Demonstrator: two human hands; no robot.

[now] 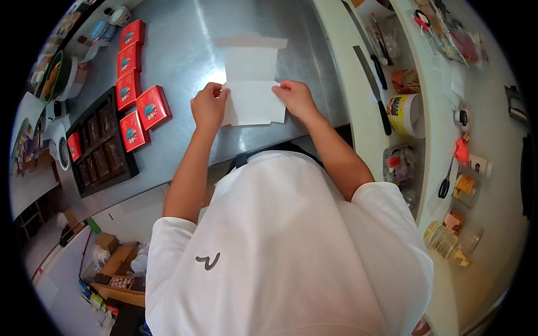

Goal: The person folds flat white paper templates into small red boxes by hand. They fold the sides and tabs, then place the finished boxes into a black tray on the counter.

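Note:
An unfolded white cardboard box blank lies before me on the metal tabletop, its far flap stretching away from me. My left hand pinches its left edge at the crease between thumb and fingers. On the opposite edge, my right hand grips the card the same way. To the left, several small red printed boxes form a row with two more beside it. A black tray near them holds dark wrapped pieces in compartments and one red box.
Along the right, a pale ledge carries a long knife with a black handle and a second one beside it. Shelf compartments beyond hold a yellow-labelled tub and scissors. Bowls and a green basin stand at the far left.

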